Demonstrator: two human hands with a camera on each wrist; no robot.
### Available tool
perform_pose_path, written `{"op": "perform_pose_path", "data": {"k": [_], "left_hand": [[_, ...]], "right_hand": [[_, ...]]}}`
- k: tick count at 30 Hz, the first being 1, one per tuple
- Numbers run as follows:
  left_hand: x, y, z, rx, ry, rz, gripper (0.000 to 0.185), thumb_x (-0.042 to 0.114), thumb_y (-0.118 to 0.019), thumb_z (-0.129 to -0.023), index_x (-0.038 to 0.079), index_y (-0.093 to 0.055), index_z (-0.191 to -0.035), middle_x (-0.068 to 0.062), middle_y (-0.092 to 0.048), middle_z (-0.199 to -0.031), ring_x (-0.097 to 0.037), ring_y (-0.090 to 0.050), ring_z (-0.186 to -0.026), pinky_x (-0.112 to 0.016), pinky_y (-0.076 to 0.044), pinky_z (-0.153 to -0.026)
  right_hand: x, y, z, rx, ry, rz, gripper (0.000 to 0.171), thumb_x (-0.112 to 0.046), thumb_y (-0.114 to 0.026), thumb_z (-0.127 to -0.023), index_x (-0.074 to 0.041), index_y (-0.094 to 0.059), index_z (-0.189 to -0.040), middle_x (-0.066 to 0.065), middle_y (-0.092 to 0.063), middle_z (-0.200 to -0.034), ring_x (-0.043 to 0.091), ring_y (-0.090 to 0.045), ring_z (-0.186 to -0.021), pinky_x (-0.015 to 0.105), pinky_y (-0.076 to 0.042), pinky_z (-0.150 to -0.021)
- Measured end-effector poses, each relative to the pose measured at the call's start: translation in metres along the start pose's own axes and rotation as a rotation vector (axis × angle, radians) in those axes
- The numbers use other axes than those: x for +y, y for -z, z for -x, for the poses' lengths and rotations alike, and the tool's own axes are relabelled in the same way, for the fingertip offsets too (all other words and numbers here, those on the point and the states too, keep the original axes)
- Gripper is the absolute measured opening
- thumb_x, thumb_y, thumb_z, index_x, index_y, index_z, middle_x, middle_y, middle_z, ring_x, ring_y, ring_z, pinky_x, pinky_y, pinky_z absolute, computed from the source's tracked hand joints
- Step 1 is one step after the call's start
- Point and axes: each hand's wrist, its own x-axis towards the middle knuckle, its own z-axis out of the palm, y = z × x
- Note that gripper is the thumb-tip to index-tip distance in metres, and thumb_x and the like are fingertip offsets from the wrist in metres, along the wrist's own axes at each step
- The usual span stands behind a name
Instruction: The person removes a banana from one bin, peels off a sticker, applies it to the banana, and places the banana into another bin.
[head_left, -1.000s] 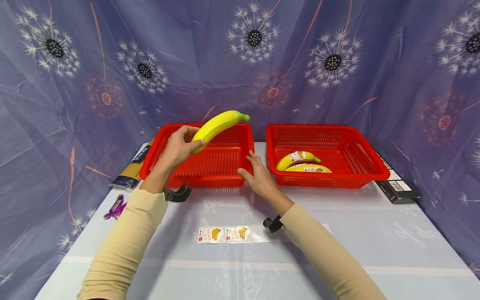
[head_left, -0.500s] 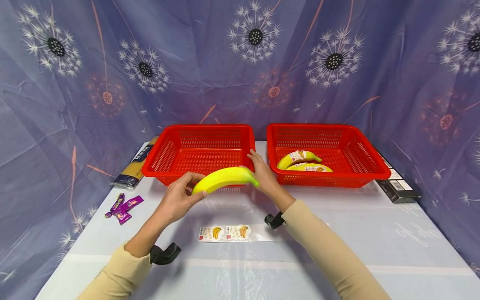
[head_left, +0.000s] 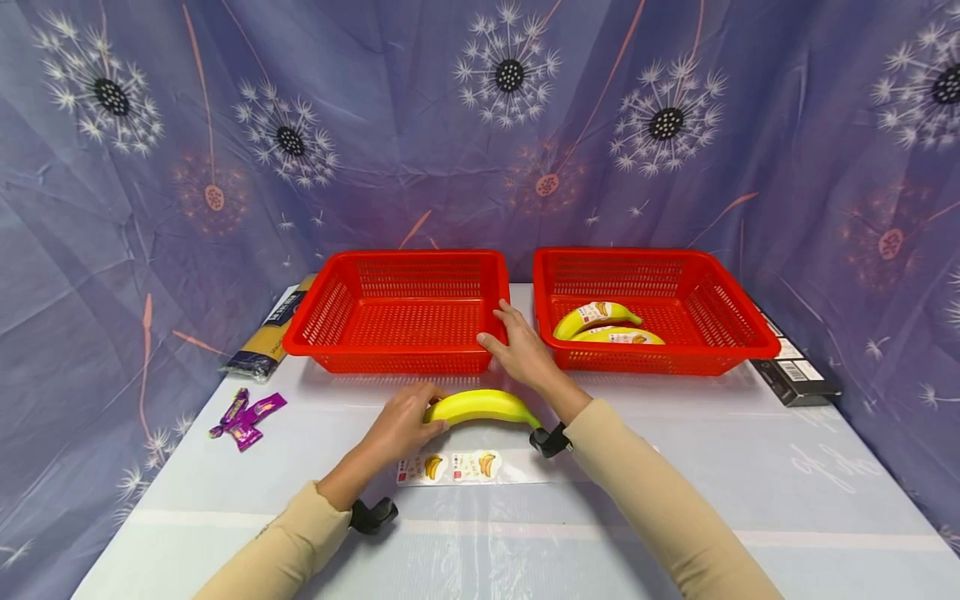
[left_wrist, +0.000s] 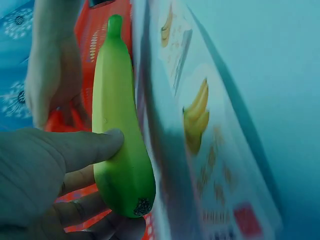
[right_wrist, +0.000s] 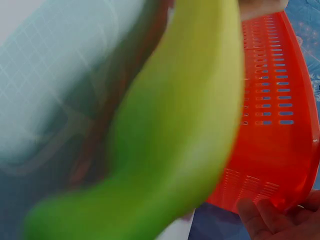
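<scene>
A yellow banana with a green stem (head_left: 483, 406) lies crosswise, low over the table, just behind a strip of banana-picture stickers (head_left: 476, 467). My left hand (head_left: 405, 421) grips its left end, the thumb (left_wrist: 100, 147) on the near side and the other fingers beneath or behind. Its stem points right, near the camera strapped to my right wrist. My right hand (head_left: 521, 346) touches the front right corner of the left red basket (head_left: 405, 360). In the right wrist view its fingers (right_wrist: 270, 217) rest on the basket wall, while the banana (right_wrist: 185, 110) looms large and blurred.
A second red basket (head_left: 660, 360) at the right holds bananas with stickers (head_left: 596, 315). Purple-wrapped sweets (head_left: 247, 419) and a golden packet (head_left: 273, 329) lie at the left. A black box (head_left: 798, 379) sits by the right basket. A patterned curtain (head_left: 480, 167) closes the back.
My left hand has brought the banana from above the left basket down and towards me, to just behind the sticker strip. My right hand stays at the basket corner.
</scene>
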Motion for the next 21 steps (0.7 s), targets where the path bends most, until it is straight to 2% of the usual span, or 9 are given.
{"op": "perform_pose_path", "data": {"k": [10, 16, 21], "left_hand": [[0.017, -0.023, -0.026, -0.074, -0.049, -0.024, 0.036, 0.019, -0.076, -0.078, 0.009, -0.06, -0.109, -0.007, -0.065, -0.106, -0.023, -0.057, -0.099, -0.041, -0.046, -0.087], [0.022, -0.029, -0.034, -0.086, -0.051, -0.035, 0.035, 0.02, -0.075, -0.079, 0.012, -0.058, -0.11, -0.005, -0.063, -0.105, -0.021, -0.054, -0.094, -0.038, -0.045, -0.083], [0.023, -0.029, -0.036, -0.088, -0.033, -0.037, 0.037, 0.021, -0.075, -0.079, 0.012, -0.058, -0.111, -0.004, -0.061, -0.102, -0.02, -0.052, -0.091, -0.035, -0.044, -0.081]], "right_hand": [[0.001, 0.0, 0.0, -0.007, -0.021, 0.002, 0.068, -0.044, -0.057, -0.09, -0.009, -0.037, -0.144, 0.003, -0.022, -0.158, 0.027, -0.028, -0.143, 0.047, -0.027, -0.113], [0.001, 0.0, 0.0, -0.002, -0.017, -0.003, 0.067, -0.043, -0.058, -0.09, -0.009, -0.038, -0.143, 0.003, -0.023, -0.157, 0.027, -0.029, -0.143, 0.047, -0.026, -0.114], [-0.001, 0.004, 0.001, -0.008, -0.014, -0.008, 0.07, -0.042, -0.06, -0.089, -0.008, -0.036, -0.144, 0.006, -0.022, -0.157, 0.029, -0.028, -0.143, 0.048, -0.026, -0.114]]}}
